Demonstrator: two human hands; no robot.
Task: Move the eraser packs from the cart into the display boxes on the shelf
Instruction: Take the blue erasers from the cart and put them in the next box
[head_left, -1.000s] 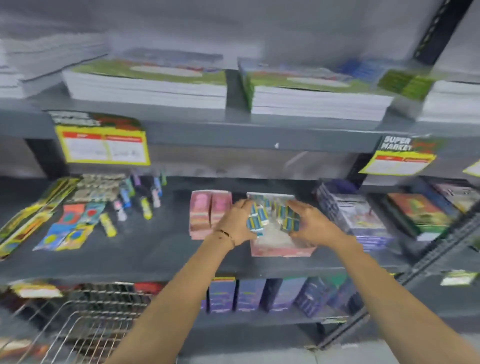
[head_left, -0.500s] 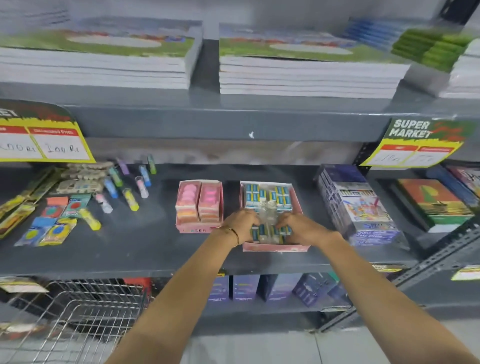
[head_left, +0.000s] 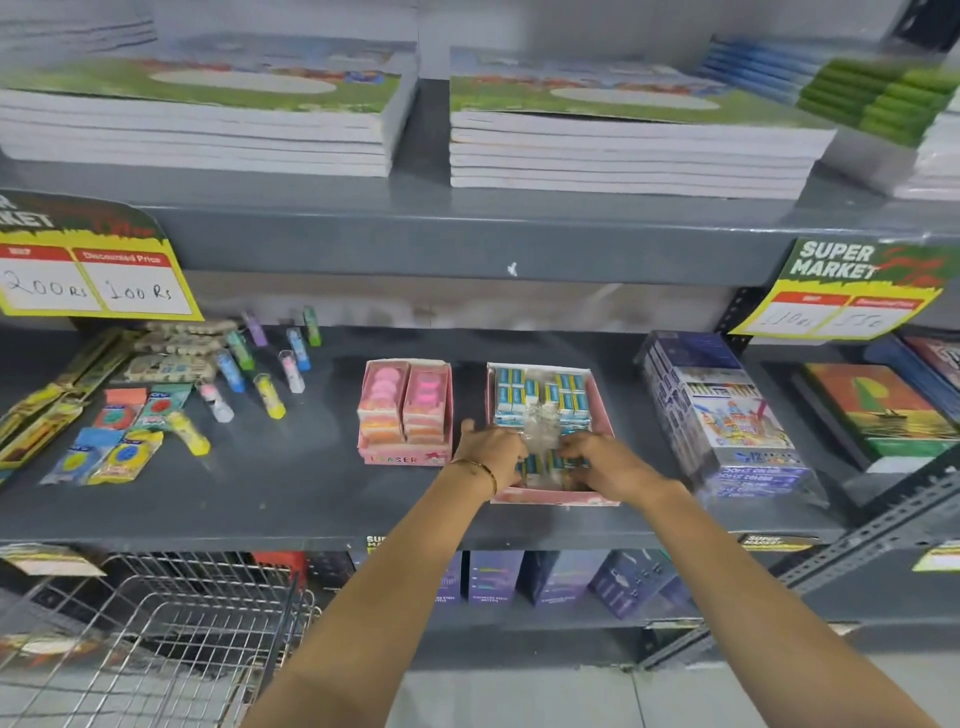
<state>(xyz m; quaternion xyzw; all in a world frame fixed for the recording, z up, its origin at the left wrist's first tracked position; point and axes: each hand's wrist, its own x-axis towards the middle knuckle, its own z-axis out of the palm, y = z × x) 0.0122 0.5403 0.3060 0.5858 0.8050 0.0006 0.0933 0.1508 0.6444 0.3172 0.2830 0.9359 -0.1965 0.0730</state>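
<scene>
Two pink display boxes stand on the middle grey shelf. The left display box (head_left: 405, 457) holds pink and orange eraser packs. The right display box (head_left: 550, 498) holds blue-and-white eraser packs (head_left: 540, 397) in clear wrap. My left hand (head_left: 491, 449) and my right hand (head_left: 605, 457) are both down in the front half of the right box, fingers curled around a clear-wrapped pack of blue erasers (head_left: 543, 460) between them. The wire cart (head_left: 156, 639) sits at the lower left, below the shelf.
Glue sticks (head_left: 270, 397) and small packets (head_left: 119, 436) lie scattered on the shelf's left. Wrapped colour-pencil boxes (head_left: 727, 415) stand right of the boxes, books (head_left: 878, 410) beyond. Notebook stacks (head_left: 623, 150) fill the upper shelf; price tags (head_left: 93, 280) hang from its edge.
Both hands have lowered the wrapped blue eraser pack from above the right box down into its front half. My view has moved closer and slightly left.
</scene>
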